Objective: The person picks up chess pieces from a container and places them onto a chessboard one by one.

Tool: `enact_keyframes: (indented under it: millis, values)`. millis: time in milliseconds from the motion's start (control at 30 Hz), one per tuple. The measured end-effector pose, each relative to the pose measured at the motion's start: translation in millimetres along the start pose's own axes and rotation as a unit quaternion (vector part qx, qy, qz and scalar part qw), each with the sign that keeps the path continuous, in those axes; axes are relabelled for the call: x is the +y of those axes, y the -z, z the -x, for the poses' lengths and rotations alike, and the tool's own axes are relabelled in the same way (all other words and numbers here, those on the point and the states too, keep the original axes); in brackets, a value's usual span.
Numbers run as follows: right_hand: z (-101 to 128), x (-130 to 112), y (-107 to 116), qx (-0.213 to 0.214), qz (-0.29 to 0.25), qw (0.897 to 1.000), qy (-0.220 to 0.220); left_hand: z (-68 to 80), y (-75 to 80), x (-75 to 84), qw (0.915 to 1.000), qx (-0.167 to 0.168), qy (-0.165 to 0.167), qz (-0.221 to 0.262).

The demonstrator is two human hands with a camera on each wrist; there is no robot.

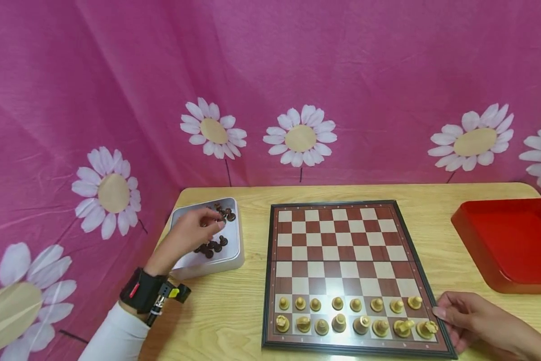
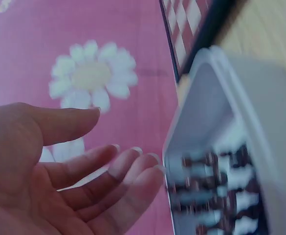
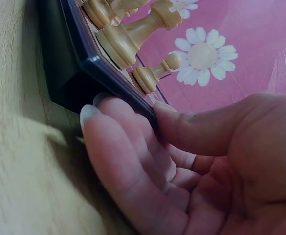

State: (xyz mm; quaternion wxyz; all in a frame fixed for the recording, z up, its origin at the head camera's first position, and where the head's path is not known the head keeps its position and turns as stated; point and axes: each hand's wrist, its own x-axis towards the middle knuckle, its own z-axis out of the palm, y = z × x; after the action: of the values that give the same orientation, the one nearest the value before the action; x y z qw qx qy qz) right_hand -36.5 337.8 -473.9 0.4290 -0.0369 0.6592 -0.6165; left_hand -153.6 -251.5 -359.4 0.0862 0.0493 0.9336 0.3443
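My left hand (image 1: 190, 231) hovers over a white box (image 1: 241, 253) that holds dark brown chess pieces (image 1: 209, 246). In the left wrist view its thumb and fingers (image 2: 67, 127) are spread apart, and nothing shows between them. The chessboard (image 1: 341, 250) lies flat on the table, with two rows of cream chess pieces (image 1: 339, 322) along its near side. At the board's near right corner my right hand (image 1: 471, 321) pinches the dark edge. The right wrist view shows the thumb (image 3: 191, 128) on the rim and curled fingers against the side, beside a cream rook (image 3: 133, 36).
A red tray (image 1: 482, 250) stands on the table (image 1: 252, 296) to the right of the board. Behind the table hangs a pink cloth (image 1: 365, 75) with white daisies, and it also runs along the left side.
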Motion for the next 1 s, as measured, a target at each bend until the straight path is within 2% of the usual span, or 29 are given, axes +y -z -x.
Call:
enact_keyframes:
  millis: [167, 333, 467, 633, 767, 867, 1000]
  values:
    - [1, 3, 0, 0.005, 0.001, 1.000, -0.005, -16.3, 19.2, -15.5, 0.9978, 0.017, 0.010, -0.064]
    - [2, 6, 1, 0.001, 0.004, 1.000, 0.005, -28.2, 28.3, -23.9, 0.9908, 0.041, 0.010, -0.128]
    - [2, 7, 2, 0.007, 0.017, 1.000, 0.010, -35.6, 32.6, -29.0, 0.9861, 0.042, 0.007, -0.160]
    - [3, 6, 2, 0.015, 0.020, 1.000, 0.004, -47.6, 27.0, -25.1, 0.9821, 0.033, -0.009, -0.185]
    - [4, 5, 2, 0.010, 0.012, 1.000, 0.005, -61.1, 15.8, -16.1, 0.9777, 0.008, -0.053, -0.203]
    - [3, 5, 2, 0.005, 0.011, 1.000, 0.010, -70.4, 6.6, -10.1, 0.9697, -0.010, -0.092, -0.226]
    - [3, 5, 0, 0.005, 0.010, 1.000, 0.010, -79.9, -2.4, -6.3, 0.9553, -0.011, -0.115, -0.272]
